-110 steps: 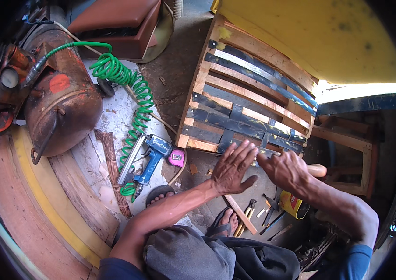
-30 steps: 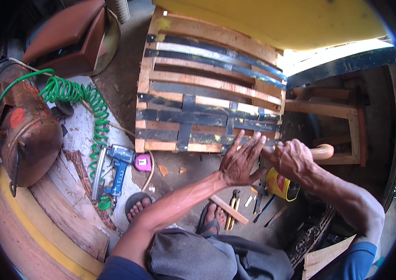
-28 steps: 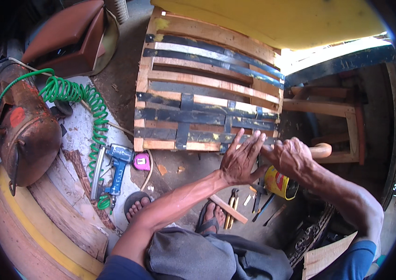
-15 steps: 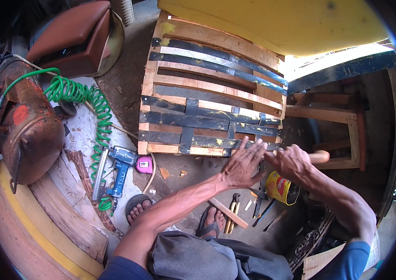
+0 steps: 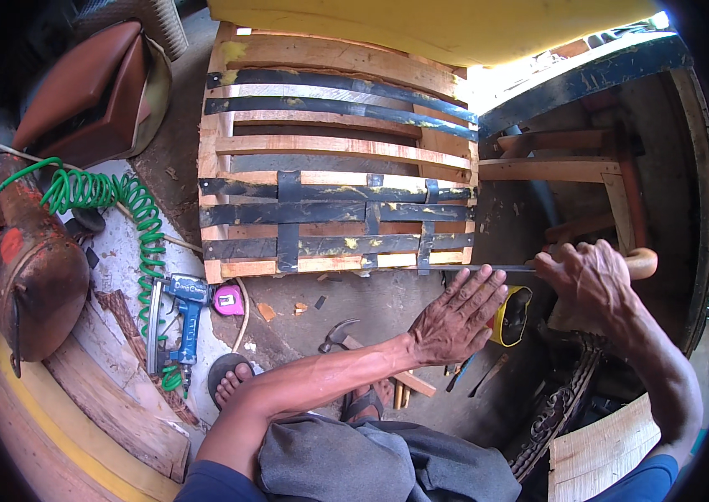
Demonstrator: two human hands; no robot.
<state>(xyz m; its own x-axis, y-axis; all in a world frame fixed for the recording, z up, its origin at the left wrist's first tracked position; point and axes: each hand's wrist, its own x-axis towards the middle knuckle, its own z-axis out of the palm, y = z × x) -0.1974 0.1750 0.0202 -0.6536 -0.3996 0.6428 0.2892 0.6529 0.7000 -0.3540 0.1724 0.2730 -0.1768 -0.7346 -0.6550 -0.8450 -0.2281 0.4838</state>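
Note:
My right hand [image 5: 590,280] is closed around a long thin metal tool with a rounded wooden handle [image 5: 642,263]. Its narrow shaft points left along the near edge of a slatted wooden frame [image 5: 346,146]; whether the tip touches the frame I cannot tell. Just below that shaft, my left hand [image 5: 457,318] is open, palm down, fingers stretched out and nothing visible in them. Black straps [image 5: 325,215] run across the frame, several woven through short crosswise pieces. A yellow tub [image 5: 512,316] stands partly hidden behind my left hand.
On the floor lie a hammer [image 5: 339,336], a blue nail gun [image 5: 187,314] and a pink tape measure [image 5: 227,299]. A green coiled hose [image 5: 147,222] runs from a rusty tank [image 5: 45,272] at left. Yellow foam [image 5: 430,25] covers the far edge. More wooden framing [image 5: 555,170] stands right.
My right hand has moved right with the tool, baring its metal shaft. My left hand has come down, away from the frame's edge. The view has shifted, and the hammer's head now shows.

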